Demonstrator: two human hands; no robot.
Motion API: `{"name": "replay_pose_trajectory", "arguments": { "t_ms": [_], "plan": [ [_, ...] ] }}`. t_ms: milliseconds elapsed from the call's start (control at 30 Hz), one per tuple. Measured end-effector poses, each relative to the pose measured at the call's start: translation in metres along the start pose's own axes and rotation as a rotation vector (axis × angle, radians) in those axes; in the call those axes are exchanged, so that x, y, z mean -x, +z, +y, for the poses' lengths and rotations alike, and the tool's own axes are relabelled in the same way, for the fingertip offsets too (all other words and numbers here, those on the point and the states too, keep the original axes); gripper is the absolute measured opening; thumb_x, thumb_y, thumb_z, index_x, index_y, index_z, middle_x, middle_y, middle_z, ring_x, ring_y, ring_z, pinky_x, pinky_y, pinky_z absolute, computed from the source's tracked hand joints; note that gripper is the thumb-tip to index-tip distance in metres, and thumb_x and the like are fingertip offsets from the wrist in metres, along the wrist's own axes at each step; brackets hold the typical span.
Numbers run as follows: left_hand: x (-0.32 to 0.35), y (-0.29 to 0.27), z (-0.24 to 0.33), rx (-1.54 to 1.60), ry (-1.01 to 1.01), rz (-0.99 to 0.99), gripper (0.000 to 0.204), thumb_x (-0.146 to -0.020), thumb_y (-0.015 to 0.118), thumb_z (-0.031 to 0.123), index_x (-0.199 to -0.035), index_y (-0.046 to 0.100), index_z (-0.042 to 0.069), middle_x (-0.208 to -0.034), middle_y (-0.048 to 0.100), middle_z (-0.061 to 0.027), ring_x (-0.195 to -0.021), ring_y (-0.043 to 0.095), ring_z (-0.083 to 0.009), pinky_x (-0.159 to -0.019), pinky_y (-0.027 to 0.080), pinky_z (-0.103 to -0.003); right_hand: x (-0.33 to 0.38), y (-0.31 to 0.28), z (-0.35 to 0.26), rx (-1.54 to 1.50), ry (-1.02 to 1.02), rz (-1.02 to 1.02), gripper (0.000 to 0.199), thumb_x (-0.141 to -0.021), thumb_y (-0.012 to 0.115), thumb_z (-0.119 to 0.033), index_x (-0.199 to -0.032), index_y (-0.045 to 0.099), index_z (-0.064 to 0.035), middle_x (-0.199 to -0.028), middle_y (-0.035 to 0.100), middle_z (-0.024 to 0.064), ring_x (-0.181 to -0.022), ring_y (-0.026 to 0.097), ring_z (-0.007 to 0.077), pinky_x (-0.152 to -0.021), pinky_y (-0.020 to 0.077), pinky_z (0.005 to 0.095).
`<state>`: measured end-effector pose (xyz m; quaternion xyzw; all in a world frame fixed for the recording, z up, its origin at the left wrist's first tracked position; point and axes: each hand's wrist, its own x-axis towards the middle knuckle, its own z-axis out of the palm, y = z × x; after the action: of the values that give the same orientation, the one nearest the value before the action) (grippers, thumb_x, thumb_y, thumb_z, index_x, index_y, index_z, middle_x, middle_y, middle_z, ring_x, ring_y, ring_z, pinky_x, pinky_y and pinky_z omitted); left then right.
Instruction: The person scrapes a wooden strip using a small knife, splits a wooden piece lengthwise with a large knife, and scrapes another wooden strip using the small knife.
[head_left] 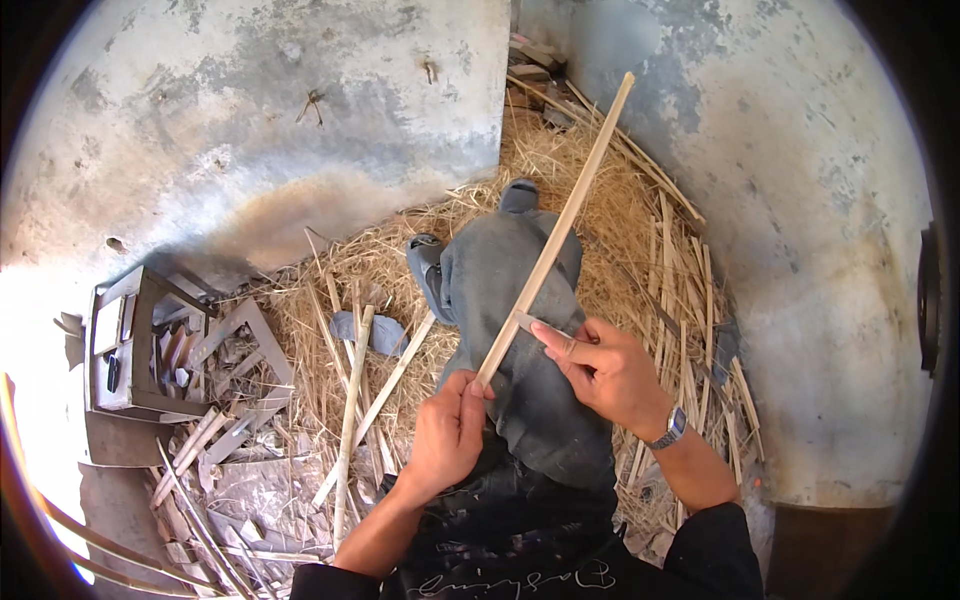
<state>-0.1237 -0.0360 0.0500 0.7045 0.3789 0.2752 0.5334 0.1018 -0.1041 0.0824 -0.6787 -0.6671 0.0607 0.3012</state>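
Observation:
A long, pale bamboo strip [560, 228] slants up and to the right across my lap. My left hand [446, 432] pinches its lower end between thumb and fingers. On the strip's right side, my right hand [612, 370] is closed on a small flat blade [527, 323], whose tip meets the strip's edge. Most of that blade is hidden by my fingers, so its full shape cannot be made out. Beneath the strip are my legs in grey trousers [510, 270]. A watch [672, 428] sits on my right wrist.
Straw [550, 150] and shavings cover the floor. Several loose strips [352, 400] lie left of my legs, more strips [665, 290] on the right. A battered box-like frame [150, 345] stands at left. Weathered walls [800, 200] rise ahead and right.

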Motion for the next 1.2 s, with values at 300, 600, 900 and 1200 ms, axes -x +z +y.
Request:
{"name": "replay_pose_trajectory", "arguments": {
  "t_ms": [300,600,900,1200],
  "plan": [
    [0.022,-0.003,-0.019,0.036,-0.013,0.008,0.03,-0.11,0.041,0.022,-0.098,0.059,0.002,-0.058,0.05,0.0002,-0.051,0.046,-0.0089,-0.05,0.038,-0.028,0.001,0.005,0.001,-0.06,-0.03,-0.025,0.046,-0.088,0.074,-0.011,-0.131,0.073,-0.0293,-0.073,0.051,0.005,-0.06,0.053,0.021,-0.056,0.0476,0.0351],
    [0.066,-0.017,-0.047,-0.029,0.008,0.042,0.024,-0.107,0.043,0.014,-0.096,0.06,0.002,-0.056,0.054,-0.0025,-0.045,0.052,-0.0156,-0.047,0.041,-0.033,0.004,0.006,-0.009,-0.054,-0.037,-0.055,0.047,-0.087,0.074,-0.011,-0.129,0.074,-0.0302,-0.072,0.05,0.004,-0.058,0.053,0.0195,-0.053,0.0467,0.0348],
    [0.123,-0.043,-0.076,-0.132,-0.05,0.023,0.025,-0.106,0.043,0.014,-0.09,0.059,0.003,-0.056,0.055,-0.005,-0.046,0.056,-0.0214,-0.048,0.044,-0.034,0.004,0.013,-0.005,-0.059,-0.031,0.016,0.045,-0.087,0.074,-0.012,-0.128,0.074,-0.0316,-0.071,0.049,0.0026,-0.054,0.051,0.018,-0.05,0.0445,0.0332],
    [0.207,-0.104,-0.14,-0.529,0.203,0.042,0.024,-0.102,0.045,0.008,-0.08,0.054,0.003,-0.054,0.049,-0.0069,-0.042,0.05,-0.0281,-0.043,0.039,-0.041,-0.003,0.009,0.005,0.055,-0.01,0.082,0.046,-0.088,0.072,-0.009,-0.129,0.074,-0.0305,-0.071,0.05,0.0035,-0.055,0.051,0.0204,-0.051,0.0436,0.0346]
  ]
}}
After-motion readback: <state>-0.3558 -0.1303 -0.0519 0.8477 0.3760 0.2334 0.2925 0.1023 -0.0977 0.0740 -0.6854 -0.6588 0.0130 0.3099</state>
